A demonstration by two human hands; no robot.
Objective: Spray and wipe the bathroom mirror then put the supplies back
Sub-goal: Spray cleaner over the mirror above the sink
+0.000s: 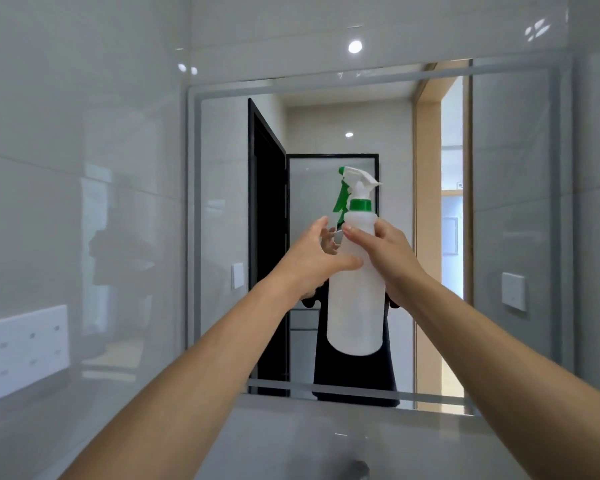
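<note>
So, spray bottle [355, 289] held up in both hands right in front of the bathroom mirror [326, 237].

It's a white translucent bottle with a green collar and green trigger, upright, nozzle pointing left-ish toward the glass. The right hand [388, 258] is wrapped around the bottle's shoulder from the right, fingers [355, 233] curled and pressed onto the plastic just under the collar. The left hand [312, 261] sits on the other side with its thumb laid across the bottle's middle, touching it, while the rest of its fingers are spread loose behind, not clearly gripping. Wall socket plate [25, 351] on the tiled wall off to the left.
</note>
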